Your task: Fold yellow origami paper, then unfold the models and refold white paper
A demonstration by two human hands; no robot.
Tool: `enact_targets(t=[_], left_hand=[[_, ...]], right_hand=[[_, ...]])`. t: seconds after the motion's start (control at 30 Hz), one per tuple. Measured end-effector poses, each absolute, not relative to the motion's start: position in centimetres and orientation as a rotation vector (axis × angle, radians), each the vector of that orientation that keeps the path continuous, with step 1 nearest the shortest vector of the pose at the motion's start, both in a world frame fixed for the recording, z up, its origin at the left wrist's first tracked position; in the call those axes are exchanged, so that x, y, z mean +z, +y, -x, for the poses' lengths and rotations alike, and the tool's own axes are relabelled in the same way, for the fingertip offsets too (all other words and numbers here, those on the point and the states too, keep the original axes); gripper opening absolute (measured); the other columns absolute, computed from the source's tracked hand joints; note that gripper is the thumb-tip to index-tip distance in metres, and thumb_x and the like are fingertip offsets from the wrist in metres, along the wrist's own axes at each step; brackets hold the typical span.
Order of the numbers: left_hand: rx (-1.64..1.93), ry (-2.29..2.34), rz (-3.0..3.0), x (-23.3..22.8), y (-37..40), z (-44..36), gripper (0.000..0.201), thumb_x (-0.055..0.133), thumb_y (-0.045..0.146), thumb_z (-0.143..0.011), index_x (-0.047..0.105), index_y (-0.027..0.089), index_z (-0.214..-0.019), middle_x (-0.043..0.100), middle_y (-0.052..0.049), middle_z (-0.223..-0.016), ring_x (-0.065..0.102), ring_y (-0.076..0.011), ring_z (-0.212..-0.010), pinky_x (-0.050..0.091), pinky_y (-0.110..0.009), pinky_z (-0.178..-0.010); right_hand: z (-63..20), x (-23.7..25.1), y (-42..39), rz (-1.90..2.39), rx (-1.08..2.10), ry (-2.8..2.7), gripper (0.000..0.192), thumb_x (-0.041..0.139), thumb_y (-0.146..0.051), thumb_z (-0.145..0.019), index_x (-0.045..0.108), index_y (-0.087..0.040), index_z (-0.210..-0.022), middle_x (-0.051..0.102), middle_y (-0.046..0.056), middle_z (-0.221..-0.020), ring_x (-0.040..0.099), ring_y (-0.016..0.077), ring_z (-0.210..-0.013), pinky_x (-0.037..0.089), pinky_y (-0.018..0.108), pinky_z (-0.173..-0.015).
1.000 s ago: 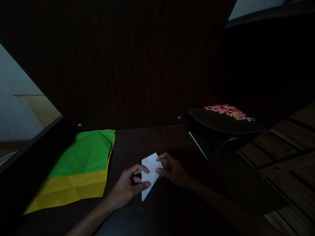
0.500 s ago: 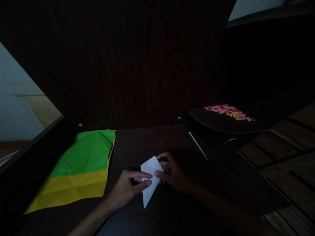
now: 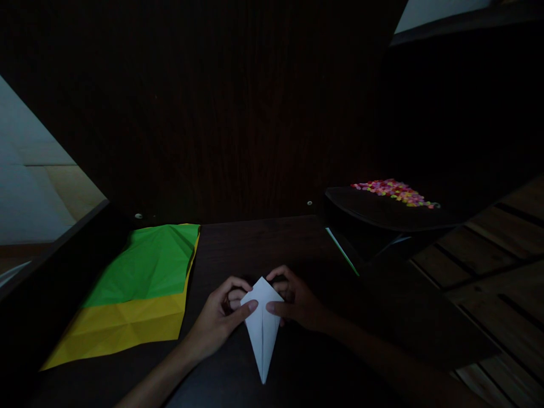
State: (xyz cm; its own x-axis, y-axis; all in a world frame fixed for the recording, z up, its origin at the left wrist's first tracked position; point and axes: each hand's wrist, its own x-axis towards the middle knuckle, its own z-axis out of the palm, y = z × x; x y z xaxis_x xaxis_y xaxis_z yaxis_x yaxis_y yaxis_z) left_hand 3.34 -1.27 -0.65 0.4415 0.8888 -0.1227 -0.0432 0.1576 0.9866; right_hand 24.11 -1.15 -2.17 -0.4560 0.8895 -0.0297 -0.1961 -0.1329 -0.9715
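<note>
White folded paper (image 3: 262,326), kite-shaped, lies near the near edge of the dark worktop (image 3: 255,241), roughly midway along it, broad end pointing away from the person and long narrow tip pointing toward them. A centre crease runs from the top point to the tip. Left hand (image 3: 221,320) is at the upper left edge of the paper, with thumb and forefinger closed on that edge; right hand (image 3: 297,300) mirrors it at the upper right edge, fingers pinched on the paper likewise. Both hands touch only the broad end; the narrow tip lies free. Lighting is poor, so whether the paper rests fully flat on the worktop or is lifted slightly at the top cannot be told. Handling judgement: the piece is very light, thin and layered, stiffer along its creases than across the flaps, easily dented or mis-creased and likely to slide on the smooth worktop if pushed from one side only. The best hold appears to be at the two upper corners, where the layers stack, leaving the fine tip alone. At the left edge of the worktop lies a green sheet (image 3: 148,263) over a yellow sheet (image 3: 123,328), both creased, well apart from the hands. On a raised dark surface at right sits a patch of small multicoloured beads (image 3: 393,191).
</note>
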Motion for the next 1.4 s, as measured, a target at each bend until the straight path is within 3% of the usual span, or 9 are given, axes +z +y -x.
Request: enact_targets(t=[0.13, 0.33, 0.53, 0.73, 0.9, 1.03, 1.2, 1.4], left_hand=[[0.777, 0.901, -1.179, -0.6, -1.2, -3.3, 0.058, 0.078, 0.036, -0.074, 0.055, 0.018, -0.124, 0.071, -0.002, -0.078, 0.067, -0.0175, -0.069, 0.051, -0.027, -0.064], [0.722, 0.818, -1.261, -0.1, -1.0, -3.4, 0.038, 0.074, 0.038, -0.078, 0.072, 0.016, -0.108, 0.075, -0.007, -0.089, 0.069, -0.0218, -0.081, 0.053, -0.03, -0.073], [0.703, 0.917, -1.349, -0.6, -0.9, -3.1, 0.039, 0.07, 0.041, -0.081, 0.075, 0.013, -0.109, 0.076, -0.007, -0.077, 0.064, -0.019, -0.064, 0.05, -0.027, -0.06], [0.81, 0.869, -1.387, -0.3, -0.7, -2.8, 0.026, 0.071, 0.034, -0.08, 0.079, 0.017, -0.098, 0.076, -0.01, -0.094, 0.066, -0.025, -0.086, 0.05, -0.03, -0.074], [0.847, 0.883, -1.372, -0.4, -0.5, -2.4, 0.02, 0.07, 0.028, -0.076, 0.081, 0.018, -0.09, 0.076, -0.01, -0.09, 0.066, -0.0229, -0.079, 0.05, -0.027, -0.065], [0.856, 0.864, -1.336, -0.5, -0.4, -2.2, 0.021, 0.069, 0.029, -0.074, 0.081, 0.017, -0.088, 0.076, -0.009, -0.088, 0.066, -0.0215, -0.074, 0.05, -0.026, -0.06], [0.807, 0.969, -1.295, -0.7, -0.8, -2.7, 0.031, 0.073, 0.036, -0.076, 0.077, 0.014, -0.097, 0.074, -0.005, -0.07, 0.064, -0.0161, -0.061, 0.05, -0.025, -0.059], [0.826, 0.96, -1.128, -1.0, -0.9, -3.1, 0.05, 0.082, 0.036, -0.067, 0.068, 0.014, -0.11, 0.075, -0.005, -0.082, 0.069, -0.017, -0.068, 0.053, -0.025, -0.061]], right_hand=[[-24.0, -2.4, -1.4, 0.857, 1.685, -1.355, 0.051, 0.079, -0.035, -0.072, 0.044, -0.021, -0.106, 0.067, 0.0, -0.083, 0.06, 0.0099, -0.056, 0.047, 0.017, -0.043], [-23.8, -2.5, -1.5, 0.916, 1.613, -1.368, 0.042, 0.077, -0.034, -0.073, 0.05, -0.02, -0.101, 0.064, -0.001, -0.078, 0.058, 0.0093, -0.055, 0.045, 0.017, -0.042], [-23.7, -3.0, -1.4, 0.89, 1.606, -1.35, 0.032, 0.074, -0.039, -0.076, 0.057, -0.018, -0.094, 0.06, -0.003, -0.071, 0.054, 0.0075, -0.048, 0.041, 0.017, -0.039], [-24.0, -3.2, -1.1, 0.798, 1.573, -1.337, 0.023, 0.072, -0.037, -0.079, 0.071, -0.017, -0.09, 0.062, -0.001, -0.07, 0.055, 0.0078, -0.047, 0.042, 0.019, -0.042], [-24.0, -2.8, -0.8, 0.714, 1.587, -1.309, 0.016, 0.074, -0.036, -0.079, 0.079, -0.021, -0.083, 0.062, 0.002, -0.077, 0.058, 0.009, -0.05, 0.044, 0.021, -0.044], [-24.0, -2.9, -0.9, 0.698, 1.552, -1.343, 0.013, 0.072, -0.034, -0.081, 0.079, -0.023, -0.082, 0.06, 0.001, -0.078, 0.057, 0.0078, -0.05, 0.043, 0.02, -0.044], [-24.2, -3.2, -1.1, 0.726, 1.439, -1.457, 0.018, 0.067, -0.035, -0.085, 0.078, -0.021, -0.084, 0.059, 0.002, -0.081, 0.054, 0.0069, -0.052, 0.044, 0.02, -0.046], [-24.5, -2.9, -1.3, 0.709, 1.432, -1.536, 0.027, 0.066, -0.042, -0.085, 0.075, -0.017, -0.085, 0.059, 0.003, -0.085, 0.056, 0.0084, -0.056, 0.046, 0.022, -0.049]])
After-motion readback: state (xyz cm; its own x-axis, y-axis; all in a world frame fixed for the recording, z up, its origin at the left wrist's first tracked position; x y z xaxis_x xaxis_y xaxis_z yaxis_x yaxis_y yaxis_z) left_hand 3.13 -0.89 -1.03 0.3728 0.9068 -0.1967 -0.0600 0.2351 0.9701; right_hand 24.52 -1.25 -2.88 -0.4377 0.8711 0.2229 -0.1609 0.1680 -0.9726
